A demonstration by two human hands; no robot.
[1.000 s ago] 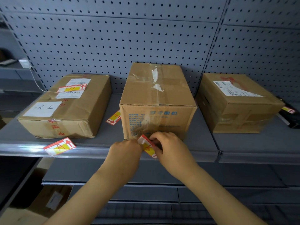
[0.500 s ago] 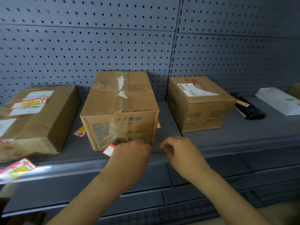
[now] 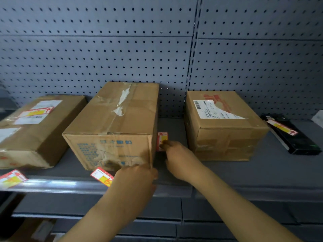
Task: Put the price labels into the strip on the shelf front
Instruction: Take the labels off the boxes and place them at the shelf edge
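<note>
A red, white and yellow price label (image 3: 102, 175) lies tilted at the clear strip (image 3: 52, 185) on the shelf front, below the middle cardboard box (image 3: 113, 126). My left hand (image 3: 136, 179) rests knuckles up over that label's right end, fingers curled on it. Another price label (image 3: 162, 137) stands against the right side of the middle box. My right hand (image 3: 180, 158) reaches into the gap, with its fingertips pinching that label's lower part. A third label (image 3: 12, 179) sits at the strip at far left.
A flat cardboard box (image 3: 35, 130) with a label on top stands at left, and a smaller box (image 3: 225, 126) at right. A black box (image 3: 293, 137) bearing a label lies at far right. Grey pegboard (image 3: 157, 49) backs the shelf. Lower shelves run below.
The view swung right. My right hand let go of the label at the strip and reached into the gap beside the middle box to another label. My left hand stayed at the strip.
</note>
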